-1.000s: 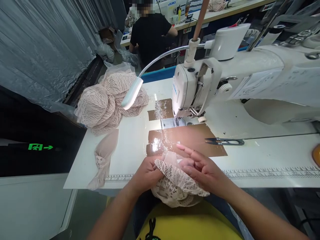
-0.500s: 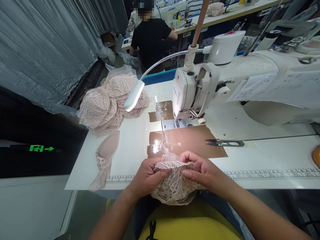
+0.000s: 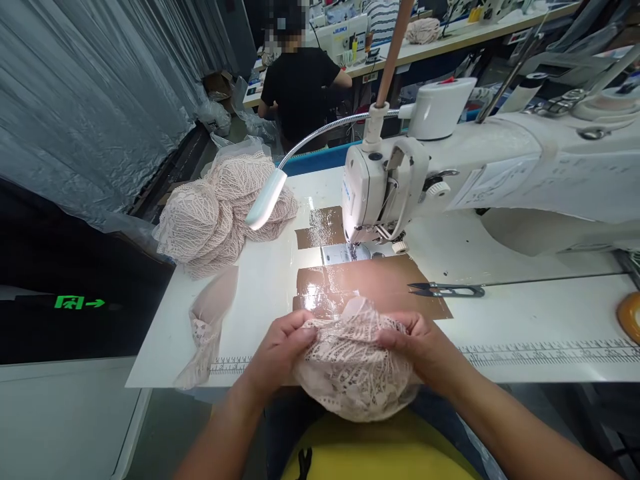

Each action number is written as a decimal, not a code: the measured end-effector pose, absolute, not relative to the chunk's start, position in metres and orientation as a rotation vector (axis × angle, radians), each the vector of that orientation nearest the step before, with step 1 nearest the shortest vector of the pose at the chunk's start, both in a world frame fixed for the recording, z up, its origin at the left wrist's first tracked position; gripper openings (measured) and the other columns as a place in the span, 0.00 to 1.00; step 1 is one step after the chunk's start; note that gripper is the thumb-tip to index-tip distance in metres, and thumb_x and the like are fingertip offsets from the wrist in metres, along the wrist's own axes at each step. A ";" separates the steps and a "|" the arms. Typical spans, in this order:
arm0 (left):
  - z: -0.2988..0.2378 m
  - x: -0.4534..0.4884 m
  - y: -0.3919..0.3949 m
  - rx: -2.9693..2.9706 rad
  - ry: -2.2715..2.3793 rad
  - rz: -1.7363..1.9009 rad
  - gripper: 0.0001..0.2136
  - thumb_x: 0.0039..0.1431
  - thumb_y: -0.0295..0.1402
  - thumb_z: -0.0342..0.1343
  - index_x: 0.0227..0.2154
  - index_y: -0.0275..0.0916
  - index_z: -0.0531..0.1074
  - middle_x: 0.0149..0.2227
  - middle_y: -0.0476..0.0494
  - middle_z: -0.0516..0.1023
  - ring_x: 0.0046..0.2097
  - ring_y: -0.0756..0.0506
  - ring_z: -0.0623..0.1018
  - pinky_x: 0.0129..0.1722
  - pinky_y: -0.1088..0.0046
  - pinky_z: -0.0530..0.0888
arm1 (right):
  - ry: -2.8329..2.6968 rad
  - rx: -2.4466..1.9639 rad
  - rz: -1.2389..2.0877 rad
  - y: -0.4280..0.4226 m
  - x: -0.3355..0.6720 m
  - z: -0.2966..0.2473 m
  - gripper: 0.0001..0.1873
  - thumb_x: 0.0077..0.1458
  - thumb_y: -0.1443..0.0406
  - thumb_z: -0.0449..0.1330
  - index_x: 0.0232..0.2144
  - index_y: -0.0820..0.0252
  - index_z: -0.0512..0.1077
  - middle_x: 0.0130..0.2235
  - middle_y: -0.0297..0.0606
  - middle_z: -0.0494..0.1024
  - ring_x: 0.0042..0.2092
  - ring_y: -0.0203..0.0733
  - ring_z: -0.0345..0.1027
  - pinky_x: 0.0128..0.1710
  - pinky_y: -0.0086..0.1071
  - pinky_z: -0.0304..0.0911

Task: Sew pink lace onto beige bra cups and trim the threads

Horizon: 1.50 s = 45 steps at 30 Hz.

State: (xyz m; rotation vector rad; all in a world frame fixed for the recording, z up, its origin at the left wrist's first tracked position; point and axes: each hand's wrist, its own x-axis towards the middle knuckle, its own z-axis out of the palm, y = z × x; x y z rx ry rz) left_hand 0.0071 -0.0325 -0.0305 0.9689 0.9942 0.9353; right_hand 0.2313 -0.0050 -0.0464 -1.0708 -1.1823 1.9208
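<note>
A pale pink lace piece (image 3: 357, 370), rounded like a bra cup, is stretched between my two hands at the table's front edge. My left hand (image 3: 286, 347) pinches its left side between thumb and fingers. On the opposite side my right hand (image 3: 417, 343) grips the upper edge, thumb on top. Some fingertips are hidden behind the fabric. Beyond the hands stands a white sewing machine (image 3: 380, 187), its needle area over a metal plate (image 3: 345, 253). Black thread snips (image 3: 447, 291) lie to the right on brown tape (image 3: 370, 283).
Stacked lace pieces (image 3: 220, 207) fill the table's back left, under a bendable lamp (image 3: 267, 199). A sheer lace strip (image 3: 207, 327) hangs at the front left edge. A printed ruler (image 3: 545, 353) runs along the front. A person in black (image 3: 300, 93) sits beyond the table.
Both hands have moved slightly apart, and the folded lace edge has been opened out. The lace piece now spreads wider and rounder between them.
</note>
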 end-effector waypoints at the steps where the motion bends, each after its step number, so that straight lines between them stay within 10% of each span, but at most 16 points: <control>1: -0.031 0.003 -0.034 0.855 0.952 0.986 0.11 0.57 0.38 0.56 0.26 0.35 0.67 0.23 0.52 0.64 0.25 0.54 0.63 0.26 0.80 0.61 | -1.081 -1.076 1.900 -0.006 0.232 -0.047 0.26 0.37 0.47 0.67 0.14 0.61 0.63 0.18 0.30 0.62 0.21 0.32 0.54 0.20 0.28 0.51; 8: -0.038 0.024 -0.068 0.424 0.628 1.023 0.29 0.52 0.51 0.57 0.53 0.39 0.65 0.53 0.35 0.68 0.51 0.38 0.71 0.47 0.62 0.71 | -0.985 -1.012 1.868 -0.010 0.223 -0.044 0.23 0.41 0.48 0.66 0.17 0.61 0.67 0.20 0.32 0.64 0.23 0.34 0.56 0.23 0.29 0.54; 15: -0.039 0.061 -0.064 0.379 0.756 1.120 0.30 0.42 0.21 0.60 0.53 0.39 0.68 0.45 0.41 0.76 0.49 0.40 0.73 0.48 0.66 0.71 | -1.125 -1.087 1.723 -0.011 0.211 -0.041 0.20 0.43 0.53 0.67 0.16 0.60 0.65 0.19 0.30 0.62 0.23 0.33 0.53 0.22 0.28 0.53; 21: -0.045 0.034 -0.077 0.667 0.762 0.918 0.03 0.49 0.29 0.63 0.26 0.34 0.77 0.24 0.44 0.75 0.25 0.49 0.73 0.26 0.75 0.69 | -0.705 -0.957 1.792 -0.010 0.216 -0.036 0.17 0.39 0.57 0.70 0.18 0.60 0.68 0.21 0.32 0.68 0.24 0.33 0.60 0.25 0.28 0.60; 24: -0.034 -0.003 -0.086 0.966 0.608 0.683 0.16 0.53 0.36 0.60 0.14 0.35 0.71 0.17 0.44 0.70 0.20 0.51 0.69 0.23 0.75 0.66 | -0.813 -0.980 1.810 -0.009 0.219 -0.035 0.16 0.42 0.56 0.69 0.23 0.60 0.70 0.24 0.33 0.71 0.26 0.35 0.63 0.27 0.29 0.63; 27: -0.014 -0.026 -0.082 1.266 0.883 0.868 0.08 0.53 0.37 0.60 0.33 0.39 0.76 0.38 0.39 0.77 0.41 0.43 0.75 0.42 0.68 0.71 | -1.193 -0.983 1.908 -0.011 0.216 -0.032 0.14 0.45 0.56 0.67 0.27 0.60 0.71 0.28 0.35 0.73 0.29 0.38 0.66 0.28 0.30 0.64; 30: -0.004 -0.022 -0.068 1.435 1.201 0.906 0.32 0.43 0.35 0.68 0.54 0.44 0.65 0.57 0.40 0.65 0.58 0.37 0.64 0.57 0.64 0.61 | -1.535 -0.893 1.914 -0.017 0.208 -0.030 0.12 0.50 0.57 0.63 0.28 0.60 0.71 0.28 0.34 0.73 0.30 0.36 0.65 0.28 0.28 0.61; 37: -0.024 0.003 -0.056 1.318 1.049 0.796 0.13 0.55 0.36 0.58 0.42 0.36 0.70 0.36 0.44 0.73 0.36 0.47 0.71 0.36 0.74 0.68 | -1.790 -0.939 1.559 -0.016 0.203 -0.032 0.15 0.56 0.57 0.58 0.23 0.60 0.72 0.30 0.37 0.74 0.32 0.38 0.66 0.31 0.30 0.60; 45: -0.016 -0.002 -0.051 1.410 1.057 0.769 0.13 0.55 0.36 0.58 0.42 0.36 0.72 0.34 0.45 0.73 0.34 0.48 0.70 0.34 0.75 0.67 | -1.730 -1.034 1.522 -0.013 0.197 -0.033 0.13 0.54 0.58 0.58 0.22 0.60 0.68 0.28 0.36 0.75 0.28 0.37 0.66 0.28 0.30 0.60</control>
